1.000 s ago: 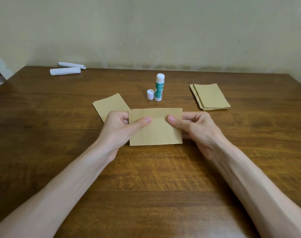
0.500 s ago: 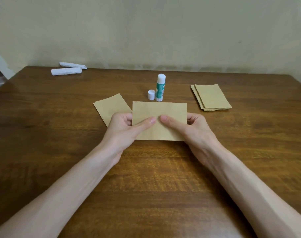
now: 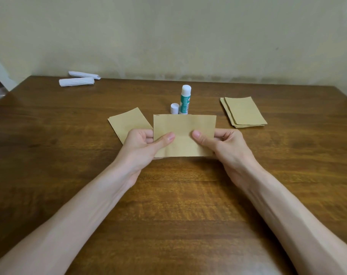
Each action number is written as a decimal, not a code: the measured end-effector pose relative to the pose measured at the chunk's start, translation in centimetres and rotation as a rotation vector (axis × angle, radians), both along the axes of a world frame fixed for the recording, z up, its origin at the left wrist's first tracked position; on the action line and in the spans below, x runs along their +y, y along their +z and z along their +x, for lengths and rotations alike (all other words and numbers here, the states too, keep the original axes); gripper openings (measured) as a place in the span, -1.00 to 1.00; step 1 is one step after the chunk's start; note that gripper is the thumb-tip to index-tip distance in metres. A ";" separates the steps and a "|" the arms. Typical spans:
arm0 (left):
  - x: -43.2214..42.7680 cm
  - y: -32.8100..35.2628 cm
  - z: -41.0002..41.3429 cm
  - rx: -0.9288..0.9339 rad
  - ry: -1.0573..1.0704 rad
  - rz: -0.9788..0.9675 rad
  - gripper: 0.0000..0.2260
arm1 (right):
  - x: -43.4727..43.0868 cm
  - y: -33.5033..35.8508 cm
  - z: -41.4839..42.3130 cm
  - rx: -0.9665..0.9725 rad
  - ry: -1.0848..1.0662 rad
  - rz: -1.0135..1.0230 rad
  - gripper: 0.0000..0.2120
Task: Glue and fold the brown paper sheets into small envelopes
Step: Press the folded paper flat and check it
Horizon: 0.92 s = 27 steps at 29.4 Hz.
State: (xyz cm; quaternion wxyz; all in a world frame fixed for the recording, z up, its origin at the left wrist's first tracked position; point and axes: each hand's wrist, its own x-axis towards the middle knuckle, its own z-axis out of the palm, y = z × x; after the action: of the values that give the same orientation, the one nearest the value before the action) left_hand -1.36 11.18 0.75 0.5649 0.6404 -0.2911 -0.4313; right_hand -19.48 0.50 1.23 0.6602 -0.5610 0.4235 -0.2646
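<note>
One brown paper sheet (image 3: pixel 185 126) is pinched by the left hand (image 3: pixel 140 149) and the right hand (image 3: pixel 228 149) over the table (image 3: pixel 168 205), midway between its side edges; edges should probably be matched before creasing is done.

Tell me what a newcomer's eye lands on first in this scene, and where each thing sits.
First, the brown paper sheet held up at the centre, pinched by the left hand and the right hand, thumbs on its front. Just behind it stands an uncapped glue stick with its white cap beside it. A stack of brown sheets lies to the right on the wooden table.
</note>
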 end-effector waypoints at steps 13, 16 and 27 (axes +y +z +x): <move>0.1 0.3 0.7 0.070 -0.024 -0.001 -0.76 | -0.9 0.0 -0.7 -0.016 -0.042 -0.007 -0.80; 0.1 0.3 0.8 0.108 -0.064 -0.006 -0.76 | -1.0 0.0 -0.8 -0.055 -0.040 0.006 -0.76; -0.1 0.0 -0.6 0.092 -0.053 -0.045 -0.73 | 0.3 -0.6 0.6 -0.091 0.053 0.007 -0.68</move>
State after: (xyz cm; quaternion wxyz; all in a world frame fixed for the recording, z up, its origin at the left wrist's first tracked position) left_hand -1.95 11.11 0.76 0.5804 0.5991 -0.2912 -0.4685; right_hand -18.86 0.81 0.61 0.6876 -0.5572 0.3787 -0.2707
